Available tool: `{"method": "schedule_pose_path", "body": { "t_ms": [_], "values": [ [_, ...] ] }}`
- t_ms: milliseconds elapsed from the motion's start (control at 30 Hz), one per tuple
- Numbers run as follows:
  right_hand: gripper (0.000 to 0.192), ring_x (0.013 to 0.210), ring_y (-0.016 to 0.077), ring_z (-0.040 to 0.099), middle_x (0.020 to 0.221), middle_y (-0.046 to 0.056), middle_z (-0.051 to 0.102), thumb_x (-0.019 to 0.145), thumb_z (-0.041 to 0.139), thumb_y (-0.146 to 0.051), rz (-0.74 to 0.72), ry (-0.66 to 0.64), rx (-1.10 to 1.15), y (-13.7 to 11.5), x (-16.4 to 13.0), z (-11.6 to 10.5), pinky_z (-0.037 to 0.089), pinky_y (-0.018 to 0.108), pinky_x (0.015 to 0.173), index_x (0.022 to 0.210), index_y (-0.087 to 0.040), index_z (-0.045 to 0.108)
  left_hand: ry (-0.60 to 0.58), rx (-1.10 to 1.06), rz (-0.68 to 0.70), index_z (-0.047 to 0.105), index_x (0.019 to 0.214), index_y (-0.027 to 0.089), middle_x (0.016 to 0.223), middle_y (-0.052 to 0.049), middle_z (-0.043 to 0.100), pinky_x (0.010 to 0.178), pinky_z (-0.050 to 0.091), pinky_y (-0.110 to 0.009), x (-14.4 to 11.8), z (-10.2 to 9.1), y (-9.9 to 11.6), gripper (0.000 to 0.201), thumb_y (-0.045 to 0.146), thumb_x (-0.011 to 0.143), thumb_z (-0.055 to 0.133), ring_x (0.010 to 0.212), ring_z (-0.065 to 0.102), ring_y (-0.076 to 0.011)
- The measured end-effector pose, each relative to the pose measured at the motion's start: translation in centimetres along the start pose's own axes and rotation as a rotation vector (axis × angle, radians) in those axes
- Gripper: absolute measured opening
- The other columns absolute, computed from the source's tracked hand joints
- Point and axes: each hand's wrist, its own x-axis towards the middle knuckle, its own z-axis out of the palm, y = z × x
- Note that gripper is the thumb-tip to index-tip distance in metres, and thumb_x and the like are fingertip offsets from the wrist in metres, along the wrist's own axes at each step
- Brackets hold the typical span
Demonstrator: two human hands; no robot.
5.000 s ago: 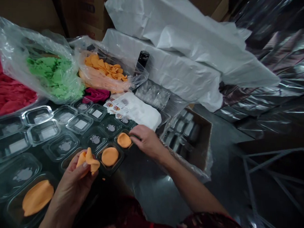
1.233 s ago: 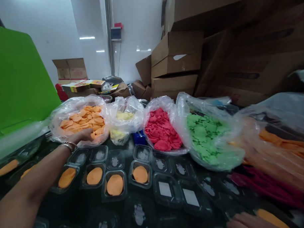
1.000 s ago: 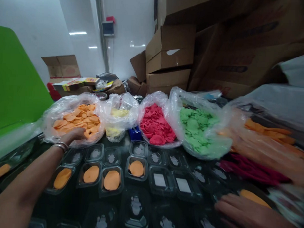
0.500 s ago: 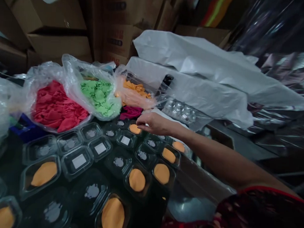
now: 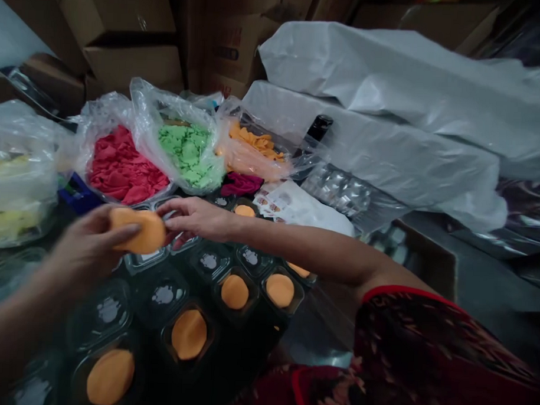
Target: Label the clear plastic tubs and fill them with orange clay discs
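Observation:
My left hand is closed around a thick, soft-looking orange disc, thumb on top; whether it is one piece or a stack I cannot tell. Just right of the disc is my right hand, its fingers apart and bent toward the disc's edge. Whether they touch it is unclear. Beneath both hands stand clear plastic boxes, partly hidden, with pale paw-like shapes on several lids. Similar orange discs lie in several boxes, including a near disc, a middle disc and a disc farther right.
Plastic bags at the back hold red pieces, green pieces and orange pieces. A yellow-filled bag stands left. Printed sheets and white wrapped bundles lie right; cardboard boxes are stacked behind.
My left hand has come into view from the left, holding the orange disc. My right hand has moved left, away from the rear box, toward it. The view has shifted.

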Motion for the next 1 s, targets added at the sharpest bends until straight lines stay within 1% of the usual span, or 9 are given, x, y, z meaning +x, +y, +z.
{"method": "schedule_pose_path", "body": {
  "t_ms": [100,200,267,333,500,633,733,867,1000],
  "values": [
    [0.016,0.058,0.0108,0.061,0.069,-0.002,0.063,0.076,0.056,0.000,0.040,0.190,0.083,1.3,-1.5,-1.0,0.053,0.020,0.055,0.084,-0.014,0.058,-0.093,-0.132,-0.045,0.060,0.086,0.014,0.077,0.001,0.063,0.055,0.052,-0.020,0.0,3.7,-0.6,0.046,0.021,0.050,0.086,0.066,0.061,-0.0123],
    [0.018,0.055,0.0110,0.060,0.067,-0.002,0.063,0.070,0.057,0.001,0.083,0.318,0.123,2.5,-3.3,-2.9,0.052,0.021,0.053,0.081,-0.014,0.059,-0.205,-0.092,-0.147,0.059,0.095,0.016,0.084,-0.001,0.064,0.057,0.056,-0.028,0.4,6.7,-1.4,0.049,0.025,0.053,0.084,0.071,0.064,-0.0169],
    [0.019,0.052,0.0105,0.059,0.065,-0.003,0.063,0.068,0.055,0.001,0.087,0.347,0.122,3.1,-4.2,-3.9,0.051,0.020,0.051,0.078,-0.014,0.059,-0.271,0.012,-0.195,0.058,0.103,0.019,0.089,-0.003,0.066,0.056,0.058,-0.033,0.4,7.7,-1.8,0.053,0.025,0.056,0.082,0.076,0.066,-0.0205],
    [0.021,0.050,0.0108,0.059,0.065,-0.002,0.062,0.065,0.053,0.001,0.101,0.352,0.134,3.7,-4.6,-4.5,0.051,0.021,0.050,0.079,-0.014,0.058,-0.271,0.101,-0.164,0.058,0.105,0.018,0.087,-0.003,0.066,0.053,0.058,-0.032,0.1,8.2,-2.3,0.054,0.023,0.056,0.081,0.075,0.066,-0.0217],
    [0.027,0.051,0.0123,0.058,0.065,-0.001,0.060,0.063,0.051,-0.004,0.132,0.353,0.147,4.2,-5.4,-5.2,0.052,0.024,0.051,0.087,-0.016,0.053,-0.218,0.087,-0.071,0.058,0.098,0.017,0.079,0.000,0.065,0.049,0.056,-0.027,-0.3,8.7,-3.6,0.047,0.023,0.056,0.079,0.064,0.064,-0.0168],
    [0.032,0.055,0.0119,0.058,0.069,-0.002,0.060,0.064,0.047,-0.005,0.101,0.417,0.018,3.5,-6.1,-7.3,0.050,0.022,0.052,0.092,-0.018,0.054,-0.109,-0.013,-0.097,0.057,0.088,0.018,0.077,0.002,0.063,0.043,0.049,-0.018,0.3,7.9,-3.7,0.039,0.021,0.055,0.079,0.060,0.061,-0.0122],
    [0.035,0.061,0.0128,0.060,0.075,0.000,0.063,0.065,0.043,-0.002,0.115,0.482,-0.170,3.3,-6.0,-9.1,0.051,0.022,0.055,0.095,-0.017,0.054,-0.059,-0.125,-0.167,0.056,0.084,0.017,0.073,0.002,0.061,0.041,0.046,-0.017,0.7,7.0,-3.4,0.040,0.016,0.052,0.080,0.056,0.059,-0.0109],
    [0.030,0.069,0.0187,0.064,0.077,0.004,0.066,0.070,0.045,0.001,0.186,0.464,-0.525,3.9,-5.3,-10.1,0.052,0.028,0.063,0.093,-0.013,0.059,-0.056,-0.162,-0.202,0.056,0.084,0.017,0.071,0.002,0.061,0.041,0.047,-0.018,0.7,6.4,-3.6,0.042,0.013,0.051,0.081,0.055,0.059,-0.0114],
    [0.020,0.105,0.0329,0.057,0.098,0.016,0.065,0.072,0.054,0.003,0.140,0.474,-0.876,3.3,-5.7,-9.9,0.044,0.041,0.087,0.083,-0.011,0.064,-0.076,-0.157,-0.207,0.057,0.083,0.017,0.072,0.002,0.062,0.041,0.049,-0.018,1.0,5.9,-4.1,0.039,0.012,0.053,0.081,0.056,0.060,-0.0122]
  ]
}}
